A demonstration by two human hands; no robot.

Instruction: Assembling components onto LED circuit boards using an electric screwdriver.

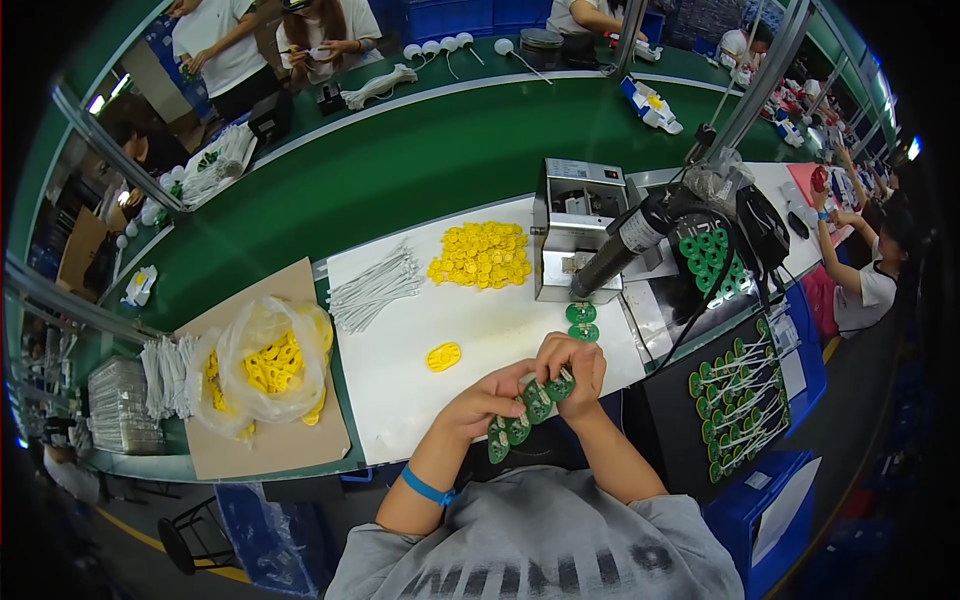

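In front of my chest, a strip of joined round green circuit boards is gripped between both hands. My left hand is closed on its middle part, and the lower boards hang below the thumb. My right hand pinches the upper end with bent fingers. Just beyond the right hand, two round green boards lie on the white work surface, beside a metal bench machine. A single yellow oval plastic piece lies left of my hands.
Farther back are a heap of yellow plastic parts and a bundle of white wires. A plastic bag of yellow parts sits on cardboard at left. At right, a black tray holds wired boards. Co-workers sit across the green conveyor.
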